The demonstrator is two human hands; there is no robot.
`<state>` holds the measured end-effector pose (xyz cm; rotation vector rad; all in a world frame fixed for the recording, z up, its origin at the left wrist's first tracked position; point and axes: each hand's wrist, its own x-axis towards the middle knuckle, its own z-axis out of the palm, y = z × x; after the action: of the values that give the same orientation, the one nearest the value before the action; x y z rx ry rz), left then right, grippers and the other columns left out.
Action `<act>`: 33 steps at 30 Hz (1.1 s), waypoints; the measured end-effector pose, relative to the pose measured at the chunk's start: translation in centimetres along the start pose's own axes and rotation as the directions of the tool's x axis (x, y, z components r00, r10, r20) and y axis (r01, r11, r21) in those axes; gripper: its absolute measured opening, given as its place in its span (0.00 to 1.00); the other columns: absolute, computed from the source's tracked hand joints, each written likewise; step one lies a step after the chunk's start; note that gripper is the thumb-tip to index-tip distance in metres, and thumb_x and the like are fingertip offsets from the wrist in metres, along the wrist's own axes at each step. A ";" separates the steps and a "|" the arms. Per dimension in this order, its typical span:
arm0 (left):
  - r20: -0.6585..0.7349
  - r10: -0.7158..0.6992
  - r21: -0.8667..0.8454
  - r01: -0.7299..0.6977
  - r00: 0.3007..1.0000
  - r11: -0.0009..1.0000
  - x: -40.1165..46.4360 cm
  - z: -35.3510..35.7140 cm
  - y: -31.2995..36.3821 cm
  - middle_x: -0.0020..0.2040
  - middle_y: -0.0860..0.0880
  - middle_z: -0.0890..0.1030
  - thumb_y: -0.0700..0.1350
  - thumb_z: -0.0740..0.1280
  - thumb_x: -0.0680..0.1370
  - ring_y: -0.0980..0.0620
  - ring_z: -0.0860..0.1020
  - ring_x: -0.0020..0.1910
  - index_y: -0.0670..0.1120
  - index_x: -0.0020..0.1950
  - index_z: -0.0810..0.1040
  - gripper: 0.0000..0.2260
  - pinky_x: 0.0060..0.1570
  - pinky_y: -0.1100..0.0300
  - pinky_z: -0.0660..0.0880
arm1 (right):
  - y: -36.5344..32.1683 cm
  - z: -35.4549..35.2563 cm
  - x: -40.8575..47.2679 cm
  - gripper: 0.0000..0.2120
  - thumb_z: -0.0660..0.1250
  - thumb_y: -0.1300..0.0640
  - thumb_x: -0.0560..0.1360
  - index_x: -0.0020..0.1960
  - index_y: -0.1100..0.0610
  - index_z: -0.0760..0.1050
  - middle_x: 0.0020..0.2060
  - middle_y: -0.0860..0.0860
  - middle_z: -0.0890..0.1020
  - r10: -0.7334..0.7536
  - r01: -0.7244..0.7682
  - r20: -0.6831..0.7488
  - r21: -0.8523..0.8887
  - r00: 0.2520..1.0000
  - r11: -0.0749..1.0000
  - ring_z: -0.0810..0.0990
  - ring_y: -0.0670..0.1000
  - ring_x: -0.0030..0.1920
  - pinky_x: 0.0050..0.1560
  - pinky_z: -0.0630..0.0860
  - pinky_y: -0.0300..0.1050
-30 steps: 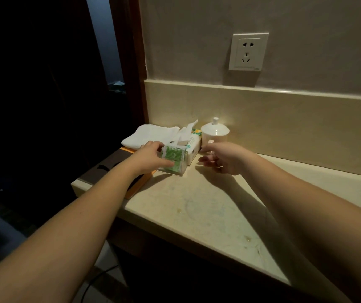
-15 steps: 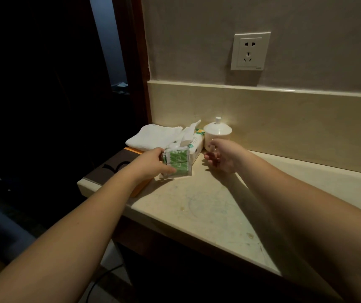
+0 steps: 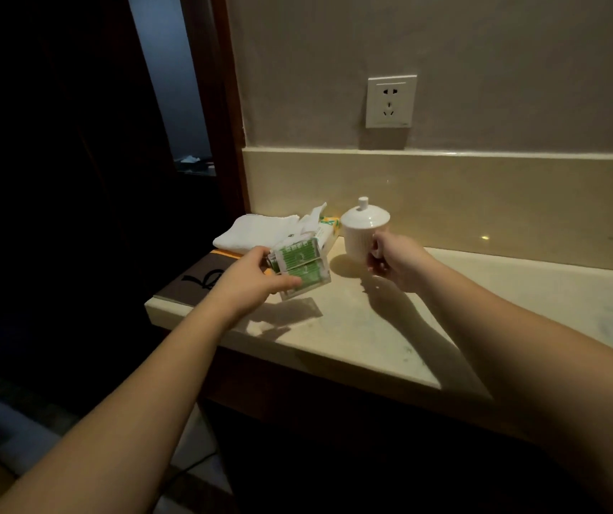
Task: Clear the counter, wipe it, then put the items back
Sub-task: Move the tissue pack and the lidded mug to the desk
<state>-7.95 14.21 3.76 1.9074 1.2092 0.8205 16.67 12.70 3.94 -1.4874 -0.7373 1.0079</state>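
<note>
My left hand [image 3: 251, 278] grips a small clear box with green labels [image 3: 303, 263], tilted and raised just off the beige counter [image 3: 372, 328]. My right hand [image 3: 396, 259] holds the handle of a white lidded cup [image 3: 362, 231], which hangs slightly above the counter with its shadow beneath. A tissue pack [image 3: 321, 228] lies behind the green box, near the back wall. A folded white towel [image 3: 256, 231] rests to its left, on a dark tray with an orange edge [image 3: 201, 278].
The counter's left end drops off into a dark room. A stone backsplash [image 3: 483, 198] runs behind the counter, with a wall socket [image 3: 390, 101] above it. A cable [image 3: 190, 469] lies on the floor below.
My left hand has lifted and tilted the green-labelled box away from the tissue pack. My right hand closed on the cup's handle and raised the cup off the counter.
</note>
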 end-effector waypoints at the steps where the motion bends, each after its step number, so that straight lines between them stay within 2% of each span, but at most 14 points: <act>1: -0.005 0.019 -0.024 -0.019 1.000 1.000 -1.5 -0.3 0.4 0.51 0.57 0.81 0.50 0.76 0.69 0.55 0.80 0.49 0.52 0.58 0.74 0.20 0.52 0.54 0.77 | -0.2 -0.4 -1.6 0.07 0.57 0.60 0.77 0.43 0.61 0.70 0.34 0.57 0.72 -0.019 0.019 0.016 0.003 1.000 1.000 0.71 0.51 0.30 0.32 0.70 0.42; 3: -0.016 0.057 -0.054 -0.057 0.998 0.997 -4.5 -0.8 0.8 0.51 0.57 0.81 0.49 0.76 0.69 0.55 0.80 0.50 0.54 0.56 0.74 0.19 0.53 0.54 0.77 | -0.5 -1.0 -5.4 0.07 0.57 0.60 0.77 0.44 0.62 0.70 0.36 0.57 0.72 -0.052 0.051 0.033 0.024 0.998 0.998 0.72 0.51 0.32 0.36 0.72 0.42; 5: -0.024 0.085 -0.081 -0.087 0.996 0.993 -7.7 -1.5 0.9 0.50 0.57 0.82 0.48 0.77 0.69 0.54 0.81 0.49 0.56 0.53 0.74 0.17 0.55 0.52 0.77 | -0.4 -1.7 -9.7 0.07 0.57 0.59 0.79 0.48 0.62 0.71 0.39 0.57 0.72 -0.067 0.065 0.042 0.031 0.997 0.997 0.73 0.52 0.38 0.46 0.74 0.45; 7: -0.023 0.094 -0.106 -0.096 0.995 0.990 -10.7 -2.1 0.6 0.49 0.56 0.82 0.49 0.78 0.68 0.56 0.81 0.48 0.57 0.51 0.74 0.17 0.55 0.50 0.77 | 0.1 -2.5 -13.9 0.11 0.58 0.57 0.80 0.54 0.65 0.72 0.42 0.58 0.73 -0.064 0.062 0.054 0.024 0.997 0.998 0.75 0.53 0.41 0.51 0.76 0.46; 8: -0.018 0.091 -0.116 -0.092 0.996 0.989 -12.3 -2.3 0.4 0.49 0.56 0.83 0.51 0.78 0.67 0.55 0.82 0.47 0.57 0.51 0.74 0.18 0.55 0.48 0.78 | 0.5 -3.0 -15.9 0.13 0.58 0.56 0.80 0.56 0.65 0.72 0.44 0.59 0.74 -0.058 0.057 0.053 0.032 0.997 0.998 0.76 0.53 0.42 0.50 0.77 0.45; 11: 0.014 0.086 -0.164 -0.082 0.996 0.983 -16.6 -2.3 0.3 0.48 0.56 0.84 0.58 0.79 0.60 0.55 0.82 0.48 0.60 0.51 0.76 0.23 0.54 0.46 0.78 | 2.5 -4.6 -21.4 0.17 0.59 0.54 0.81 0.60 0.68 0.72 0.46 0.61 0.76 -0.027 0.024 0.024 0.102 0.999 0.995 0.78 0.51 0.38 0.37 0.79 0.40; 14: 0.068 0.096 -0.214 -0.080 0.993 0.974 -19.9 -1.3 0.6 0.48 0.57 0.84 0.53 0.79 0.62 0.56 0.82 0.48 0.57 0.53 0.76 0.23 0.53 0.46 0.79 | 4.7 -6.4 -26.3 0.22 0.60 0.52 0.80 0.64 0.70 0.70 0.45 0.60 0.79 0.014 -0.013 -0.009 0.117 1.000 0.993 0.79 0.49 0.37 0.33 0.79 0.38; 19: 0.209 0.115 -0.221 -0.068 0.971 0.973 -23.4 1.9 1.2 0.49 0.60 0.82 0.52 0.77 0.63 0.59 0.82 0.46 0.65 0.50 0.75 0.20 0.51 0.48 0.79 | 8.8 -10.2 -33.9 0.21 0.57 0.52 0.81 0.61 0.69 0.72 0.44 0.58 0.81 0.038 -0.031 -0.101 0.070 0.994 0.997 0.79 0.50 0.41 0.38 0.79 0.39; 24: 0.370 0.164 -0.229 -0.081 0.914 0.970 -25.9 7.4 3.5 0.49 0.63 0.81 0.56 0.80 0.61 0.62 0.81 0.46 0.62 0.52 0.75 0.23 0.45 0.58 0.77 | 13.3 -14.7 -40.4 0.19 0.57 0.51 0.81 0.54 0.67 0.75 0.46 0.58 0.81 0.088 -0.075 -0.253 0.061 0.963 0.995 0.81 0.49 0.43 0.43 0.79 0.43; 27: 0.473 0.202 -0.206 -0.116 0.858 0.972 -26.8 11.1 5.1 0.50 0.65 0.80 0.61 0.80 0.59 0.64 0.80 0.47 0.64 0.52 0.75 0.24 0.45 0.59 0.75 | 15.7 -17.7 -44.0 0.18 0.56 0.51 0.81 0.49 0.65 0.76 0.44 0.58 0.81 0.122 -0.115 -0.348 0.041 0.929 0.993 0.81 0.46 0.38 0.34 0.76 0.36; 28: 0.503 0.210 -0.205 -0.120 0.838 0.971 -27.2 12.5 5.6 0.50 0.65 0.80 0.59 0.79 0.60 0.64 0.80 0.46 0.63 0.52 0.75 0.24 0.44 0.61 0.75 | 16.4 -18.7 -45.1 0.18 0.56 0.50 0.81 0.47 0.63 0.76 0.43 0.57 0.81 0.133 -0.134 -0.384 0.024 0.914 0.991 0.81 0.46 0.38 0.34 0.75 0.35; 31: 0.576 0.230 -0.210 -0.130 0.785 0.969 -28.4 16.8 7.6 0.47 0.66 0.80 0.49 0.76 0.65 0.66 0.80 0.45 0.59 0.54 0.74 0.20 0.36 0.70 0.75 | 18.5 -22.1 -48.6 0.18 0.55 0.49 0.81 0.44 0.59 0.77 0.45 0.54 0.82 0.138 -0.191 -0.505 -0.054 0.852 0.980 0.82 0.50 0.42 0.39 0.77 0.35; 33: 0.638 0.241 -0.210 -0.136 0.732 0.968 -29.4 19.9 9.2 0.47 0.65 0.81 0.47 0.76 0.66 0.65 0.80 0.45 0.58 0.55 0.74 0.21 0.36 0.72 0.74 | 19.5 -24.5 -51.0 0.17 0.55 0.50 0.81 0.40 0.57 0.75 0.42 0.54 0.81 0.136 -0.210 -0.582 -0.062 0.802 0.976 0.81 0.50 0.41 0.36 0.74 0.31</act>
<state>2.00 -20.38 -3.18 1.9621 0.5010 0.2548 14.60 -46.36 -5.77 -1.8722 -0.2261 0.5862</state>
